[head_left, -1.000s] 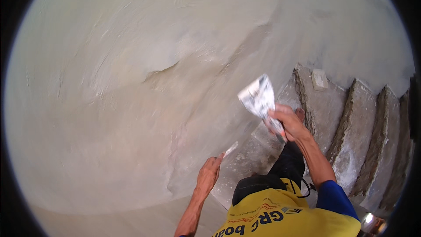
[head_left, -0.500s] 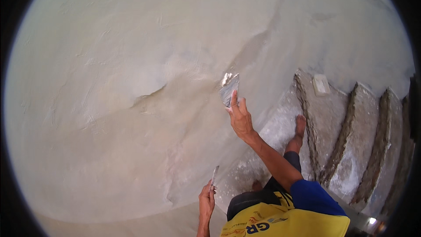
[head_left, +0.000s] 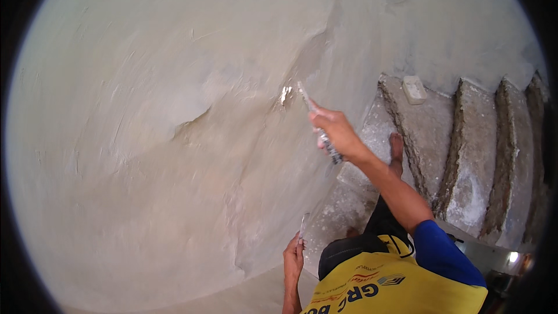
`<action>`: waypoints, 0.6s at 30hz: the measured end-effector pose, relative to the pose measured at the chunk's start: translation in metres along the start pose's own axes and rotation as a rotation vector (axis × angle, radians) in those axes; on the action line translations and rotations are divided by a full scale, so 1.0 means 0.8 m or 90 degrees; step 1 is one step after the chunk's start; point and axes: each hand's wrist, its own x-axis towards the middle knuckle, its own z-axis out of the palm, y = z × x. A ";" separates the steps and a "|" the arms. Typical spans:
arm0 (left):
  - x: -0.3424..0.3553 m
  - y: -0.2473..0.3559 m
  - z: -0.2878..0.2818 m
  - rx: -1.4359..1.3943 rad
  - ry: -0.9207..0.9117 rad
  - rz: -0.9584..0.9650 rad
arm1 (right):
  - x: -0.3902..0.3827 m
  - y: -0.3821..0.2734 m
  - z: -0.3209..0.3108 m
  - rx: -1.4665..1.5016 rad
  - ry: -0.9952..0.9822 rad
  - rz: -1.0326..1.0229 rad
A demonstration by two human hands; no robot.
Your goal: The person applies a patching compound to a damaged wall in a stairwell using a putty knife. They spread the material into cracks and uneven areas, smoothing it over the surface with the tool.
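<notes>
My right hand [head_left: 339, 134] is closed round the handle of a putty knife [head_left: 305, 96], its blade seen edge-on and pointing up and left. The blade tip is close to a bright white dab of putty [head_left: 285, 95] on the plastered wall [head_left: 174, 215]; I cannot tell whether they touch. Lower down, my left hand [head_left: 293, 256] grips a thin flat metal blade [head_left: 304, 224], also edge-on, most of its handle hidden in the fingers. Around the dab the wall carries a darker damp-looking streak and a shallow ridge.
Rough concrete steps [head_left: 424, 128] fan out on the right, with a pale rectangular block [head_left: 414, 90] on one of them. A bare foot [head_left: 396, 144] stands beside the first step's edge. The floor [head_left: 334, 212] there is spattered white.
My right hand has turned the putty knife from flat-facing to edge-on, leaving a white dab on the wall. My left hand has shifted slightly right, and the whole view has moved a little.
</notes>
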 end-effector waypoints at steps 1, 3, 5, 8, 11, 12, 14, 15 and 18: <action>-0.006 -0.006 0.000 -0.005 -0.002 -0.019 | 0.004 0.007 0.015 -0.039 -0.009 -0.031; -0.015 -0.014 -0.001 -0.011 -0.007 -0.039 | 0.003 0.013 0.035 -0.077 -0.008 -0.079; -0.021 -0.020 0.000 -0.046 0.008 -0.074 | -0.008 0.017 0.045 -0.101 -0.031 -0.067; -0.020 -0.030 -0.006 -0.016 0.003 -0.041 | -0.035 0.014 0.054 -0.133 -0.098 -0.042; -0.021 -0.021 -0.008 -0.022 0.018 -0.041 | -0.045 0.008 0.038 -0.100 -0.101 -0.030; -0.016 -0.019 -0.006 -0.026 0.026 -0.032 | -0.044 0.002 0.029 -0.062 -0.065 -0.026; -0.015 -0.020 -0.005 -0.015 0.030 -0.055 | -0.017 0.006 0.014 -0.068 -0.017 -0.036; -0.015 -0.021 -0.006 -0.014 0.029 -0.056 | 0.003 0.017 0.019 -0.069 0.010 -0.061; -0.015 -0.024 -0.003 -0.010 0.032 -0.078 | 0.031 0.068 0.087 -0.243 0.087 -0.234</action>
